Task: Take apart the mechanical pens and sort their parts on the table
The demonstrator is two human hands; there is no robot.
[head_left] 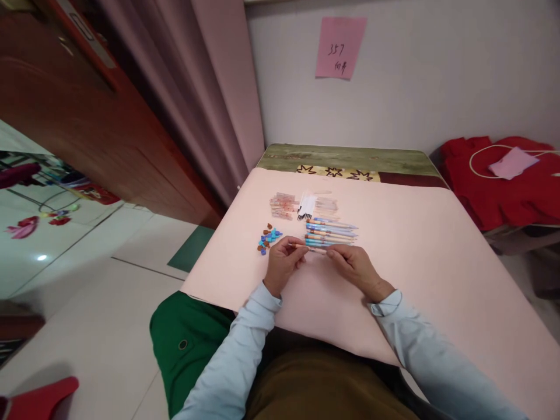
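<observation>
Between my two hands I hold a pale orange pen (315, 250) level, just above the table. My left hand (283, 259) pinches its left end, and my right hand (353, 267) grips the right end. Right behind it lies a row of finished-looking pens (330, 228) in blue and orange, tips to the right. Small blue and brown caps (268, 238) are heaped beside my left hand. Further back are clear tubes with reddish marks (283, 205), white refills with black ends (307, 205) and more pale clear tubes (326, 205).
A pale sheet covers the table (236, 233), whose green wooden edge (350, 156) meets the wall. A pink note (340, 48) hangs there. Red cloth (499, 181) lies on a seat at right. A wooden door (131, 128) and curtain (219, 87) stand at left.
</observation>
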